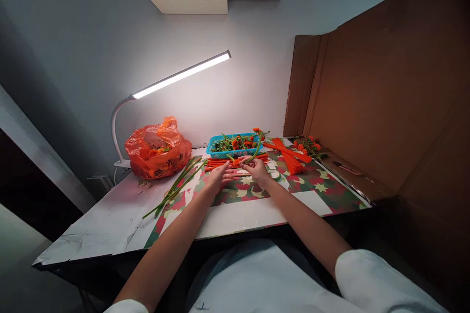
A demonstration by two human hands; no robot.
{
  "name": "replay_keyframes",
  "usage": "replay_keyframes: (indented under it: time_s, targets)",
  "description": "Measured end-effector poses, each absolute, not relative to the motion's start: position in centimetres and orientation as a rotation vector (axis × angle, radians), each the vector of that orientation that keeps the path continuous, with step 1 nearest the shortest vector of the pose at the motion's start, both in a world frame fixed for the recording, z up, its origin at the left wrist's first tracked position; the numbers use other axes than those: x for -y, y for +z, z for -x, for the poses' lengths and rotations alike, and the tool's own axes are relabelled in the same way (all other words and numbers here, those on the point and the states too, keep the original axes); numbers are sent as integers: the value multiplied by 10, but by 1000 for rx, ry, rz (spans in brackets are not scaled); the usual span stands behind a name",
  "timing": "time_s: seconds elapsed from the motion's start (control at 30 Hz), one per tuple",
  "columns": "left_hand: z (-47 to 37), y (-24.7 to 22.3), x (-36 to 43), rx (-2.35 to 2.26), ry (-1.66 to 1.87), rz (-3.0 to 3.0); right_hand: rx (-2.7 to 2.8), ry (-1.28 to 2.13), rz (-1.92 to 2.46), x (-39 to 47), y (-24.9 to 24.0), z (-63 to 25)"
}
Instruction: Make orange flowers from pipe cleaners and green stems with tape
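Observation:
Near the middle of the table, my right hand is closed with its fingertips pinching a green flower stem, which slants up to the right. My left hand is just to the left, fingers stretched out and apart. Between the two hands shows a small orange piece, perhaps a flower head; whether it is joined to the stem I cannot tell. Behind my hands lies a row of orange sticks. A roll of pale green tape rests beside my right hand.
A blue basket of orange flowers stands at the back. An orange plastic bag and cut green stems lie left, under a lamp. To the right are an orange bundle, more flowers and a cardboard wall.

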State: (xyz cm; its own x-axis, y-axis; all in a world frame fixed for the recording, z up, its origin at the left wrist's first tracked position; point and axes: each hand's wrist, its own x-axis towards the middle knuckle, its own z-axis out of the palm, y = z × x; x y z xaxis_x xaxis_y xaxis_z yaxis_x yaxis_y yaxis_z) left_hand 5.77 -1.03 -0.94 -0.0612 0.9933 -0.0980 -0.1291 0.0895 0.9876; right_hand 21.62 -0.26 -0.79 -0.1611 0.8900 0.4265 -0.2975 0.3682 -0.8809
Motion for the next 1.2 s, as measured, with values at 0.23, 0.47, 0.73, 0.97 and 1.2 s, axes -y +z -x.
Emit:
replay_keyframes:
  time_s: [0.23,0.47,0.73,0.97,1.2]
  targets:
    - [-58,-3,14,-937,1336,-921,1316,1216,641,1,-11,-215]
    - [-58,-8,12,-937,1355,-1010,1124,1334,694,-2,-17,-215]
    - [-57,-14,9,-953,1400,-1027,1411,1125,729,1,-23,-213]
    - [-58,-11,11,-893,1403,-937,1242,1196,759,3,-22,-208]
    - [-60,-7,16,-722,1282,-730,949,1626,672,2,-18,-212]
